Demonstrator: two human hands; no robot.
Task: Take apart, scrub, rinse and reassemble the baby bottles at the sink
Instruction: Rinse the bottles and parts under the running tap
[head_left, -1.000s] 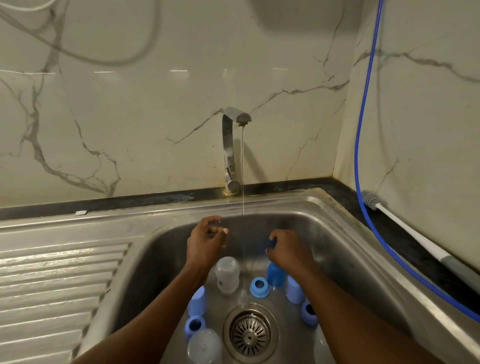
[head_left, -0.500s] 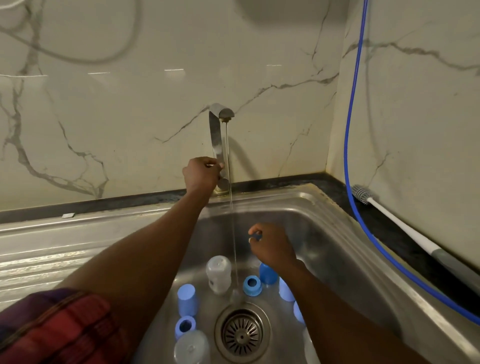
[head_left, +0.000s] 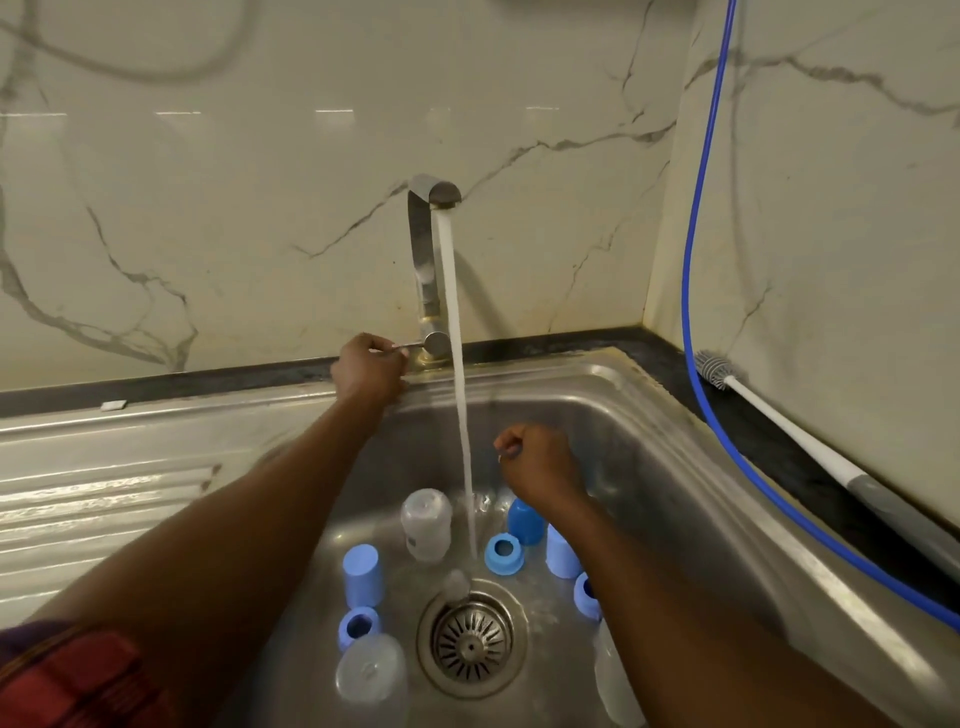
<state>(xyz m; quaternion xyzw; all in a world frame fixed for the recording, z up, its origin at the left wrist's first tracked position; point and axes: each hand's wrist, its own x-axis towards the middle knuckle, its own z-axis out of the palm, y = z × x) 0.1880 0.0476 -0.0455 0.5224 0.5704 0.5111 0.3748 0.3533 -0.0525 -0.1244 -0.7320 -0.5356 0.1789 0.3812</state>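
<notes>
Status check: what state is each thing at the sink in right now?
Tap: running, strong stream.
Tap lever: held by left hand.
Right hand: pinches small part beside the stream.
Clear bottle: standing in sink.
Blue caps: off the bottles, standing loose.
Brush: lying unused on counter.

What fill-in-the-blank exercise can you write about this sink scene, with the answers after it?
The hand gripping the tap lever is the person's ____ one. The hose hanging down the side wall is ____ in colour. The white-handled brush lies on the counter to the ____ of the sink.
Missing words: left; blue; right.
</notes>
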